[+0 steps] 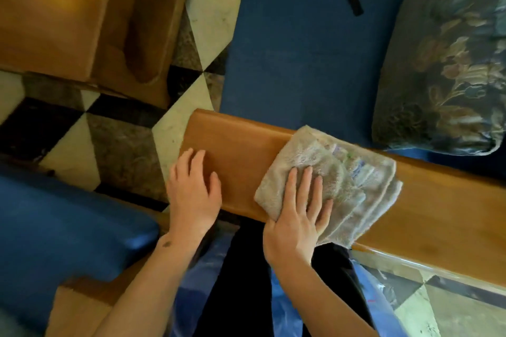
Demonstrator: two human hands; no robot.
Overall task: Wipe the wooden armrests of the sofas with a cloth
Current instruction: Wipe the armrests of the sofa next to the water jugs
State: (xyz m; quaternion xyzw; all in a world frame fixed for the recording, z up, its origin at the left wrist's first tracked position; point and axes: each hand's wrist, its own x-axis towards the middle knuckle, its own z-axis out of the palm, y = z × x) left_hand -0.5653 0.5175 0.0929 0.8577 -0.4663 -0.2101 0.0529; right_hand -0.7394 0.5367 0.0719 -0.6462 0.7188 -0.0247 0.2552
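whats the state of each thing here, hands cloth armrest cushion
folded beige terry cloth: lying flat on the armrest, pressed down by the right hand
brown wooden armrest: bare at its near end, cloth on its middle
left hand: open, flat on the armrest, empty
right hand: open, fingers spread on the cloth
floral patterned cushion: resting on the blue sofa seat

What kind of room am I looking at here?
Most likely a home living room or sitting area. A sofa with a blue seat and a broad wooden armrest carries a floral cushion, a second blue-cushioned seat stands close by, and the floor is patterned tile.
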